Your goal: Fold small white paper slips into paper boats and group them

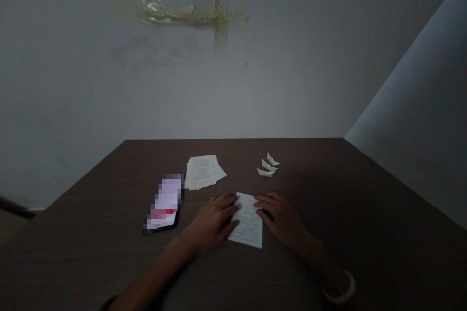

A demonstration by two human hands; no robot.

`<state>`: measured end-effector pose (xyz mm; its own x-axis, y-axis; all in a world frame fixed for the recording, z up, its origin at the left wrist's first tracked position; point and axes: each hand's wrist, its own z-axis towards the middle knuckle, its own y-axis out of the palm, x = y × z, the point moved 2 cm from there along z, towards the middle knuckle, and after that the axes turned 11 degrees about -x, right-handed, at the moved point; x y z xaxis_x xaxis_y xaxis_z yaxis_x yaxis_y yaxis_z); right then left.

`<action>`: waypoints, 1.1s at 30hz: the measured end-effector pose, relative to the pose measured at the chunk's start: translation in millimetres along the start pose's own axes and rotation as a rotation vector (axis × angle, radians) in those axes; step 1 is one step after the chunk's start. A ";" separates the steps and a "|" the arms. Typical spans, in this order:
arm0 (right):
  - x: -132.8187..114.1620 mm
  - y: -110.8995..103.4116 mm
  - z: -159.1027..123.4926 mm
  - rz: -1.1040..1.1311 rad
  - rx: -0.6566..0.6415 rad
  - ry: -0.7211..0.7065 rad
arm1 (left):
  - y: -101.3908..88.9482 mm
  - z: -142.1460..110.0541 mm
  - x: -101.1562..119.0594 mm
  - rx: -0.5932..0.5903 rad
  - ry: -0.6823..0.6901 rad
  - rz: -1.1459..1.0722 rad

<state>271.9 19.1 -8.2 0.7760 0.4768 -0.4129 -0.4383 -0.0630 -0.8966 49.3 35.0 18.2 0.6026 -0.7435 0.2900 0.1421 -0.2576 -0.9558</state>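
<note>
A printed sheet of paper (248, 223) lies flat on the table in front of me, slightly turned. My left hand (215, 218) rests along its left edge, fingers stretched out and touching the paper. On the other side, my right hand (279, 216) lays its spread fingertips on the upper right edge. Neither hand grips the sheet. Beyond my right hand sit several small folded paper boats (268, 167), set close together. A stack of printed sheets (202, 172), loosely fanned, lies past my left hand.
A phone (164, 204) with a lit, blurred screen lies left of my left hand. The dark wooden table (328, 194) meets a grey wall (292, 82) at its far edge. Glossy tape (182, 14) marks the wall above. A pale slanted surface (419, 107) borders the right side.
</note>
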 end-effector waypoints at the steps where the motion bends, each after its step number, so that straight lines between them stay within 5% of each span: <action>1: 0.0 0.3 0.3 -0.001 -0.005 -0.003 | -0.2 -0.1 -2.6 -0.012 0.007 0.003; 13: 7.8 0.2 0.3 -0.049 0.088 0.099 | 1.9 2.6 -10.3 0.025 0.017 0.053; 33: 16.7 -1.1 5.9 -0.107 -0.066 0.184 | 2.6 9.6 -17.2 -0.012 -0.090 -0.016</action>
<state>282.6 32.3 -13.1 0.8888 0.3166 -0.3313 -0.3227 -0.0810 -0.9430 46.8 53.1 10.2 0.6687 -0.6807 0.2991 0.1432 -0.2768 -0.9502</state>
